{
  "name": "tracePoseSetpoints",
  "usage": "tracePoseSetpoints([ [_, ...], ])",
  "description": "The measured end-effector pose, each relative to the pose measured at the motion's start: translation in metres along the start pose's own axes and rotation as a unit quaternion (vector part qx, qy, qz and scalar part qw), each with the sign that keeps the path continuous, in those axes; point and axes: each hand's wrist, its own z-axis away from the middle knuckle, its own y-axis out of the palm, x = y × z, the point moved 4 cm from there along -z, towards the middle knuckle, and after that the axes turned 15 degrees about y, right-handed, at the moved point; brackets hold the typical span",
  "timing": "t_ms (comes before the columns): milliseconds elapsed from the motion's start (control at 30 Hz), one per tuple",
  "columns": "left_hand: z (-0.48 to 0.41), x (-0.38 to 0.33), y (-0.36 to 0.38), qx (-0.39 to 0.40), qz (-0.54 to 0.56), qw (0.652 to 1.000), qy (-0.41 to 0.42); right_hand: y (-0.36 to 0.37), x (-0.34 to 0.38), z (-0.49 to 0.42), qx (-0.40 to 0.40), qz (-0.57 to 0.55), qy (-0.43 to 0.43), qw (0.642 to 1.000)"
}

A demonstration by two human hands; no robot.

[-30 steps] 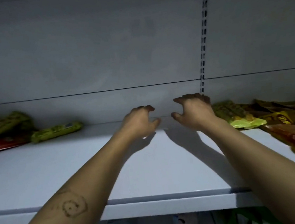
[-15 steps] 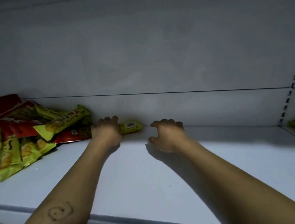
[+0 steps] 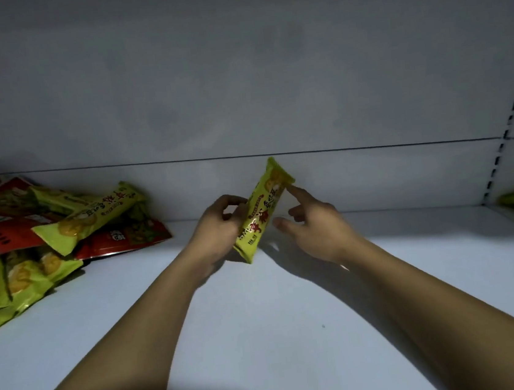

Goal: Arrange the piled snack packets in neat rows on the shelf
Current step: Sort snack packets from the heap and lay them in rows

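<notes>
Left of frame: pile of snack packets [image 3: 46, 238] on the shelf [image 3: 263, 322]. Centre: left hand [image 3: 218, 228] grips the lower half of a tilted green packet [image 3: 262, 208] — fingers curled round it. Right hand [image 3: 313, 223] just right of it — loose, index fingertip touching the packet's upper end.

a shop: a white metal shelf [image 3: 293, 303] with a slotted upright rail [image 3: 510, 121] and piled snack packets [image 3: 30, 240]
</notes>
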Motion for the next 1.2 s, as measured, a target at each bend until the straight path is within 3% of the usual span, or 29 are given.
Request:
tracePoseSetpoints([
  [100,0.001,0.003,0.011,0.040,0.056,0.998,-0.009,0.007,0.004,0.002,0.033,-0.097,-0.008,0.995],
  [333,0.005,0.000,0.025,0.150,0.115,0.981,-0.036,0.003,-0.002,-0.005,-0.018,-0.221,0.016,0.975],
  [433,0.008,0.000,0.028,0.183,0.077,0.979,-0.039,-0.002,-0.007,-0.008,-0.020,-0.271,0.041,0.962],
  [567,0.005,-0.004,0.025,0.104,0.110,0.988,-0.033,-0.002,-0.009,-0.009,-0.034,-0.204,0.040,0.978],
  [700,0.001,-0.006,0.014,0.077,0.094,0.993,-0.005,-0.019,-0.007,-0.005,-0.145,0.047,-0.026,0.988],
  [800,0.000,-0.006,0.011,0.075,0.132,0.988,-0.011,-0.029,-0.006,-0.002,-0.144,0.178,-0.085,0.970],
  [1067,0.005,-0.009,0.011,-0.009,0.136,0.990,-0.034,-0.045,-0.006,0.016,-0.048,0.217,-0.065,0.973],
  [1200,0.005,-0.020,0.030,-0.020,0.150,0.987,-0.052,-0.062,-0.020,0.037,-0.043,0.171,-0.060,0.982],
])
